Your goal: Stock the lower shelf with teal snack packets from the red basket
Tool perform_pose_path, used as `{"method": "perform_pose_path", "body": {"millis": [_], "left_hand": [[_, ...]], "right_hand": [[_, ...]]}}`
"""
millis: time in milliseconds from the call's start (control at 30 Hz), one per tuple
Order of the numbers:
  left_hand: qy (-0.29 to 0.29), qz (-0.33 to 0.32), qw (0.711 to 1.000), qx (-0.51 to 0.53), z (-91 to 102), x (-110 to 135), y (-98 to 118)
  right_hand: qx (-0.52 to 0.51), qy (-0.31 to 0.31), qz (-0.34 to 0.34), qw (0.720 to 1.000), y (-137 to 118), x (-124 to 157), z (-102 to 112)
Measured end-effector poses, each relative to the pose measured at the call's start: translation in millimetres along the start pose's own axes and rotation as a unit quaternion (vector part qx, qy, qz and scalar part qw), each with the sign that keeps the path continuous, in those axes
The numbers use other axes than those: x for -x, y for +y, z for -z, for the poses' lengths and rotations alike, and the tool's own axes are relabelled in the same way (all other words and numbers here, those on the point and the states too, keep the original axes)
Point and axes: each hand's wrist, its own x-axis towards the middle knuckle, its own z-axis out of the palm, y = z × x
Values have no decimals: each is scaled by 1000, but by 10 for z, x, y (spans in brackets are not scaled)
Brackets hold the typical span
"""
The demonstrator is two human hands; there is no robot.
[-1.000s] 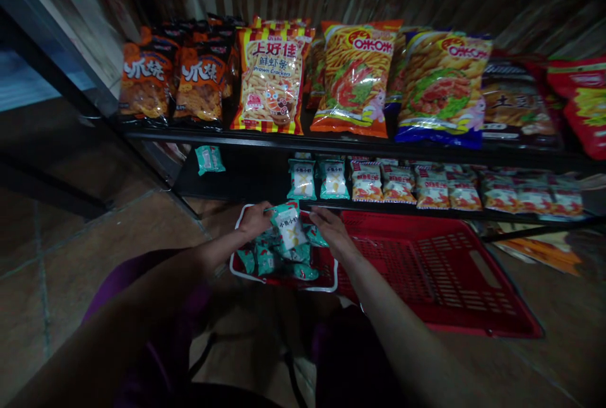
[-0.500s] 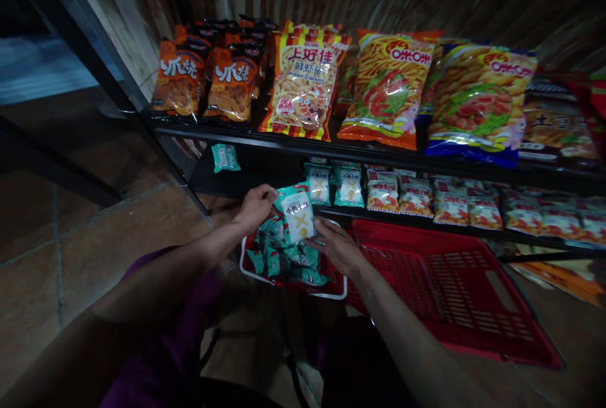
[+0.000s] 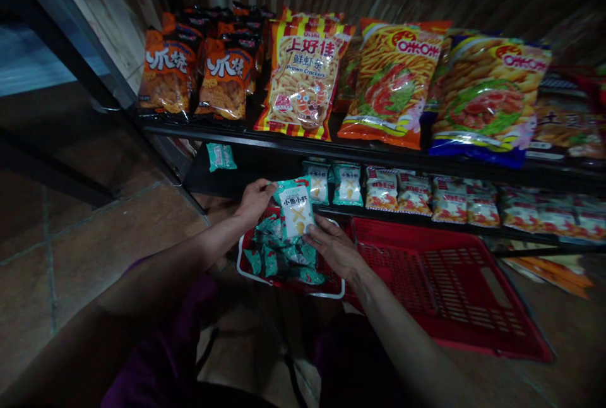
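Observation:
A small teal and white snack bag (image 3: 296,211) is held upright between my two hands, above a red basket (image 3: 335,283) with a pale handle. My left hand (image 3: 256,200) pinches the bag's upper left corner. At its lower right edge, my right hand (image 3: 334,245) is closed on the bag, thumb and fingers along the side. Several more teal snack bags (image 3: 284,256) lie loosely heaped in the basket below. Just behind, two teal bags (image 3: 348,184) face forward on the lower shelf, and a lone teal bag (image 3: 221,156) leans toward its left end.
A larger red basket (image 3: 454,288) sits on the floor at right. Big snack bags, including prawn crackers (image 3: 303,79), line the upper black shelf (image 3: 284,141). Red and white small bags (image 3: 414,193) continue the lower row. A dark metal post (image 3: 156,155) stands at left.
The held bag has turned slightly more upright, its front facing me more squarely. Both hands keep hold of it. My view has shifted a little.

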Motion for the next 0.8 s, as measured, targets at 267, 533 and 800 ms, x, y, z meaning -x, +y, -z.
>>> {"method": "perform_pose_path", "body": {"millis": [267,533,800], "left_hand": [[-39,50,993,102,-28,-32,-50],[-35,81,984,153,-82,13,15],[3,36,993,110,-81,-77,-135]], "right_hand": [[15,25,-8,1000,-18,-12,-29],[24,25,-3,999,-19,-13,-52],[59,-2,1,998,2,-10,-35]]}}
